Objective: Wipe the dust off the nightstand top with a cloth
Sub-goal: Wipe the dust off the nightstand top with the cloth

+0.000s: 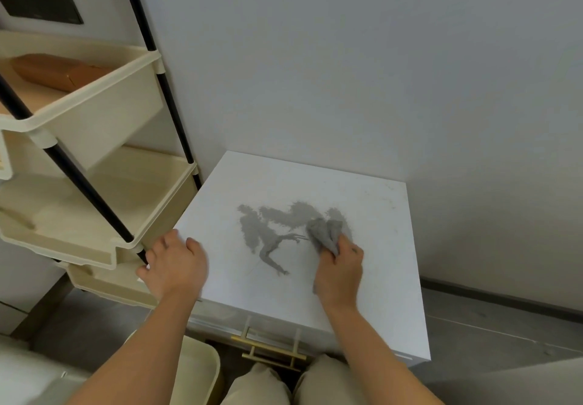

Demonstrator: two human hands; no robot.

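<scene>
The white nightstand top (pixel 372 215) fills the middle of the view, against a grey wall. A dark grey smear of dust (pixel 271 231) spreads across its centre, with thin streaks trailing toward the front. My right hand (pixel 339 269) grips a crumpled grey cloth (pixel 325 234) and presses it on the right end of the smear. My left hand (pixel 173 266) rests flat on the top's front left corner, fingers spread, holding nothing.
A cream tiered cart (pixel 94 158) with black poles stands tight against the nightstand's left side; a brown box (pixel 60 71) lies in its upper tray. Gold drawer handles (pixel 268 349) show below the front edge. My knees (pixel 318 382) are near the drawers. A cream bin (pixel 202 370) sits lower left.
</scene>
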